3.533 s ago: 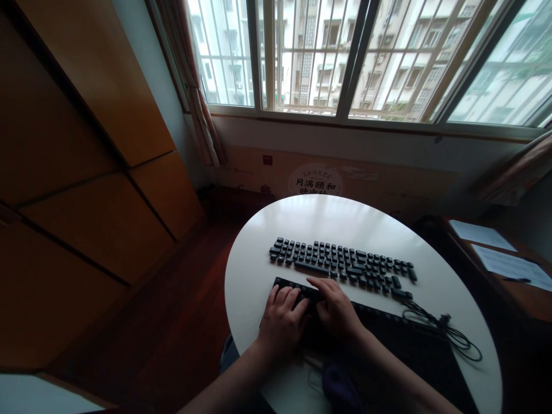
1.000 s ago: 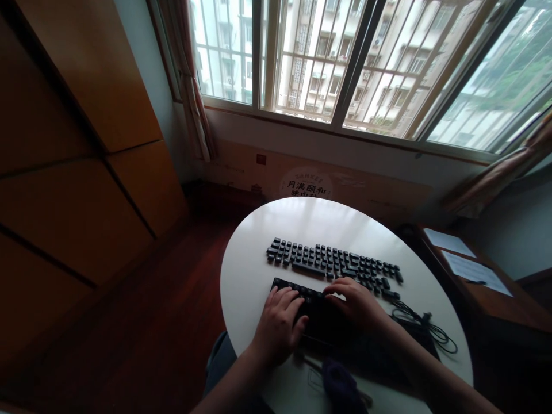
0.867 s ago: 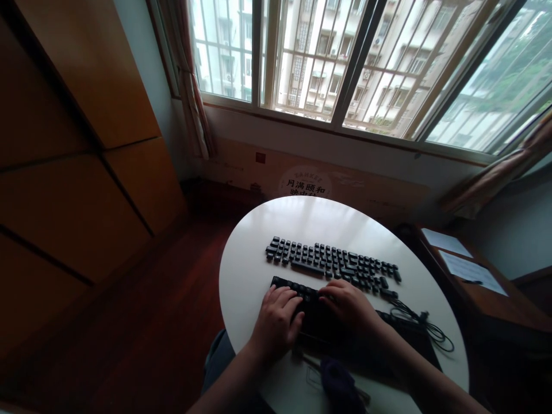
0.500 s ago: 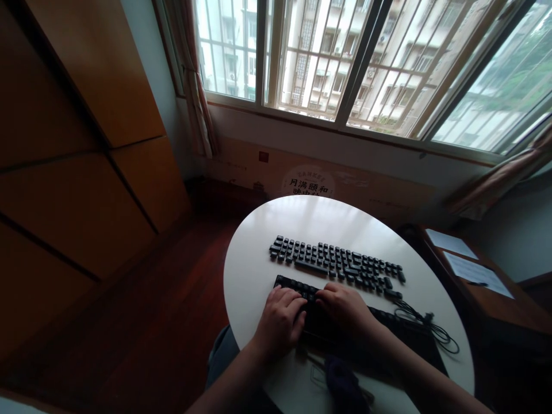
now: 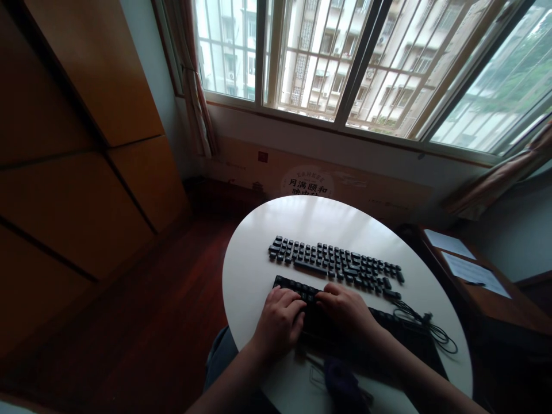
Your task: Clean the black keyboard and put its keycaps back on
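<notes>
A black keyboard [image 5: 409,339] lies along the near side of a round white table, with keycaps in place near its far left corner and much of it hidden by my arms. My left hand [image 5: 279,319] grips its left end, fingers curled over the top. Just right of it, my right hand [image 5: 345,307] is closed with its fingertips at the upper keys; anything pinched there is too small to make out. Beyond the keyboard, loose black keycaps [image 5: 351,261] are laid out in rows, a long spacebar [image 5: 310,268] among them.
A coiled black cable [image 5: 442,336] rests at the table's right. Below the keyboard lie a dark purple object [image 5: 342,382] and a thin wire tool [image 5: 317,376]. Papers [image 5: 474,274] and a pen lie on a brown desk at right. A wooden cabinet [image 5: 129,190] stands left.
Both hands stay at almost the same spots on the keyboard, with no clear shift of the fingers. The whole view has moved very slightly.
</notes>
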The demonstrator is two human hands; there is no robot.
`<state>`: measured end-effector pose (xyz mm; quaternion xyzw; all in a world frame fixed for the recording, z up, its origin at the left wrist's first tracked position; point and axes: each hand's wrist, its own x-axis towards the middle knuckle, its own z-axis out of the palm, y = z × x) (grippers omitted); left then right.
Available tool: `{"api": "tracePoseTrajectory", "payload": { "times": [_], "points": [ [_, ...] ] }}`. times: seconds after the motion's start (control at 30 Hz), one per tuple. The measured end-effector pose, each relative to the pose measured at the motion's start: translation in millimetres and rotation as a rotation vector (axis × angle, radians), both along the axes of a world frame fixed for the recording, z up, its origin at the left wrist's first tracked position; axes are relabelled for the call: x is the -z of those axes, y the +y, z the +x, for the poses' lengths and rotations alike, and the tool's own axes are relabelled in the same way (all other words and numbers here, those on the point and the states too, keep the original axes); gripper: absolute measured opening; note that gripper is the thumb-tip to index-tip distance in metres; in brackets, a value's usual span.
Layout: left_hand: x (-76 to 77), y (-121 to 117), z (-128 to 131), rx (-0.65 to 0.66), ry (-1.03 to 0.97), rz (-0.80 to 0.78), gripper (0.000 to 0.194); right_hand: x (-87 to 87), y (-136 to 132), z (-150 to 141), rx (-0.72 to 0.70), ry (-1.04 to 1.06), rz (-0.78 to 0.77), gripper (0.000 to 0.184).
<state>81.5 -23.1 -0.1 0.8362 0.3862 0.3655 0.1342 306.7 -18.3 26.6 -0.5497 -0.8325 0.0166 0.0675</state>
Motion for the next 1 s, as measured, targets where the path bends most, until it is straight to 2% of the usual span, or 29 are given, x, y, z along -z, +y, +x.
{"api": "tracePoseTrajectory", "payload": {
  "times": [0.23,0.67,0.77,0.87,1.0],
  "points": [
    [0.3,1,1,0.005,-0.006,-0.012,0.023,0.2,-3,-3,-0.004,0.001,-0.004,0.016],
    [1.0,1,1,0.006,0.001,-0.022,0.023,17.0,-12,-3,0.057,0.087,0.063,0.021],
    [2.7,1,1,0.009,-0.007,-0.029,0.023,21.0,-14,0,0.051,0.183,0.097,0.024],
    [3.8,1,1,0.008,-0.018,-0.035,0.023,24.1,-15,5,0.075,0.366,0.118,0.027],
    [2.8,1,1,0.009,-0.021,-0.04,0.022,23.6,-13,12,0.082,0.521,0.057,0.027]
  ]
}}
